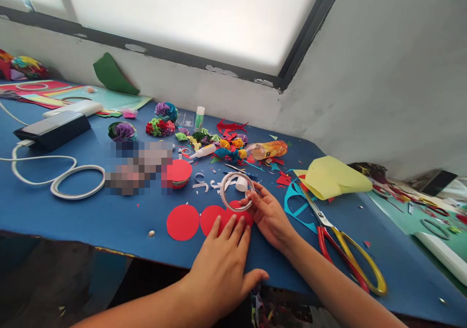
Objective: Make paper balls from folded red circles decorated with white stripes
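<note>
Clearly, the row of red discs (183,222) turns on the left hand (222,269), which is the nearer one: it lies palm down over the row's right end, fingers slightly apart and reaching away from the body. The row's long axis runs left to right across the near part of the blue table (120,221), roughly square to those fingers, and its leftmost disc sits clear of both hands. The right hand (272,218) is drawn in narrow, its thumb and fingers pinching the right side of a tape ring (222,190). That ring is just beyond the left fingertips, tilted, its round opening turned towards the wearer; whether it touches the paper I cannot tell. The discs look flat, plain and evenly cut, side by side with edges meeting or nearly so; how many the fingers cover is hidden. The ring is pale and thin-walled, with white paper scraps (200,187) beside it and open scissors (330,226) off to the right.
</note>
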Demonstrator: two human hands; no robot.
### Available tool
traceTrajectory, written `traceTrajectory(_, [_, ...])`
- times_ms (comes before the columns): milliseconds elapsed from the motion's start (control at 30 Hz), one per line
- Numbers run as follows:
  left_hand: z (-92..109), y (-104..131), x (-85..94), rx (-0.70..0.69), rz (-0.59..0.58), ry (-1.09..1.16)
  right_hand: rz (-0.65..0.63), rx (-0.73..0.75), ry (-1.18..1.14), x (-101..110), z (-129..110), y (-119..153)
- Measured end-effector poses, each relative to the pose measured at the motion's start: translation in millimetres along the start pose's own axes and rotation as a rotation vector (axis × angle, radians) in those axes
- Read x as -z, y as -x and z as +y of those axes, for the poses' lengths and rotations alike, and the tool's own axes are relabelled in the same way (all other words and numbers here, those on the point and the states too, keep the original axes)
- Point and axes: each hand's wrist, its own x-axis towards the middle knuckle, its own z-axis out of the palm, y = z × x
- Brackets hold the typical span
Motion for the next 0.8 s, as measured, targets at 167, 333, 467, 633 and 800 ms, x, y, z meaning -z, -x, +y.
traceTrajectory(167, [0.2,-0.2,0.0,-0.013,-0.004,0.021,0.001,-0.003,0.002,0.2,0.1,-0.9])
traceTrajectory(333, [0.3,-0.9,0.4,-0.019,-0.002,0.042,0.006,-0.005,0.01,-1.0,-0.5,0.1])
traceTrajectory(467, [0.3,-1.3,-0.5,-0.03,-0.002,0.055,0.0,-0.008,0.017,-2.4,-1.1,0.7])
traceTrajectory(633, [1.0,-1.2,-1.4,-0.041,0.017,0.104,-0.004,0.001,0.023,-2.4,-0.9,0.9])
traceTrajectory(800, [-12.6,9.8,18.2,-0.033,0.135,0.363,-0.003,0.059,0.021,-5.9,-8.1,5.0])
